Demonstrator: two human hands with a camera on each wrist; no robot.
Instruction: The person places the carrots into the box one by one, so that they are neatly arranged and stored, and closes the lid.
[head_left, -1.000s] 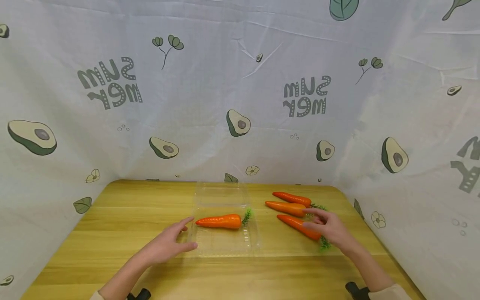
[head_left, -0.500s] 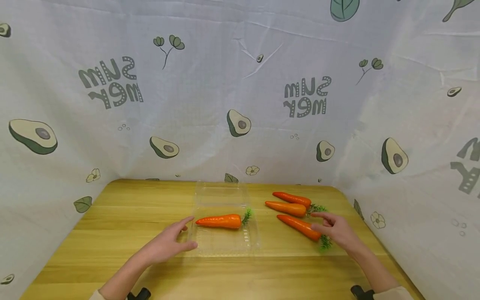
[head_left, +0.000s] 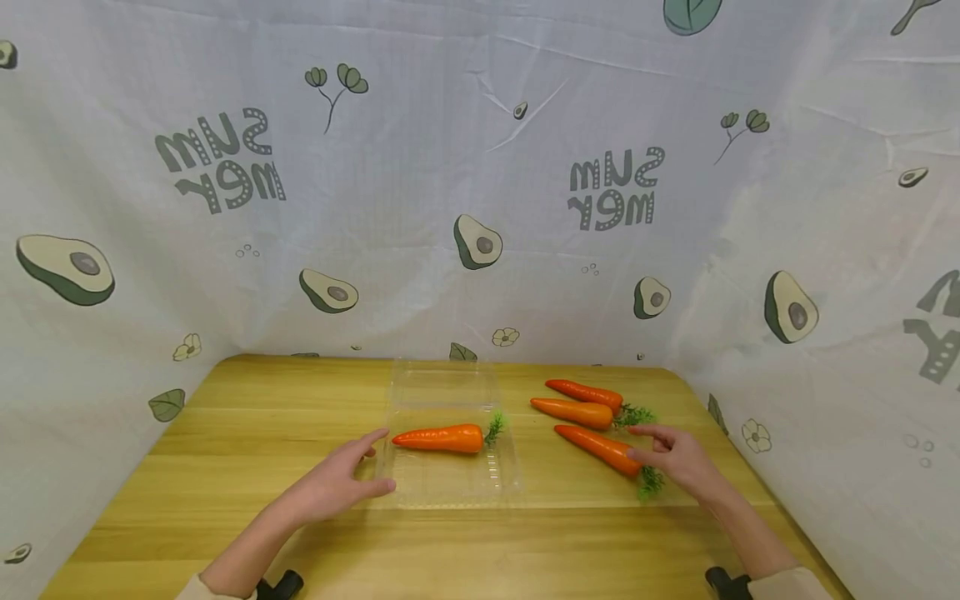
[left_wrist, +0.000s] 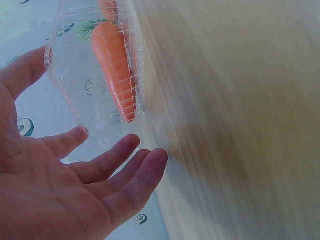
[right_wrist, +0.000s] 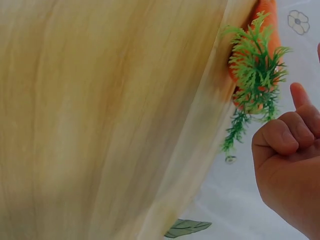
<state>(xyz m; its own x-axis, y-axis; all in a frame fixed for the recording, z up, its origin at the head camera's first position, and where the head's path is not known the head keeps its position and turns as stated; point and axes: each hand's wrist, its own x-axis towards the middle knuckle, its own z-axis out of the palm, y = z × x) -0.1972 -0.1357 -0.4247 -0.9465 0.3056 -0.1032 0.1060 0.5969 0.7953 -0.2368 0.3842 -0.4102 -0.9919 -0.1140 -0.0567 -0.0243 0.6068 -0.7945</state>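
A clear plastic clamshell box (head_left: 450, 487) lies with its lid folded back on the wooden table, and one orange carrot (head_left: 438, 438) with a green top rests in it. My left hand (head_left: 337, 483) is at the box's left side, its thumb and fingers spread; in the left wrist view the thumb and index fingertip touch the clear rim. To the right, my right hand (head_left: 678, 462) hovers over the thick end of the front carrot (head_left: 600, 447), thumb and index finger apart, the other fingers curled. Whether the thumb touches this carrot I cannot tell.
Behind the front carrot lie a lighter orange carrot (head_left: 573, 411) and a redder carrot (head_left: 585, 392), their green tops close together. A white cloth (head_left: 405, 208) printed with avocados surrounds the table (head_left: 247, 433) at its back and sides.
My right hand has drawn back slightly to the right, from above the carrots to the front carrot's thick end. The left hand and the carrots keep their places.
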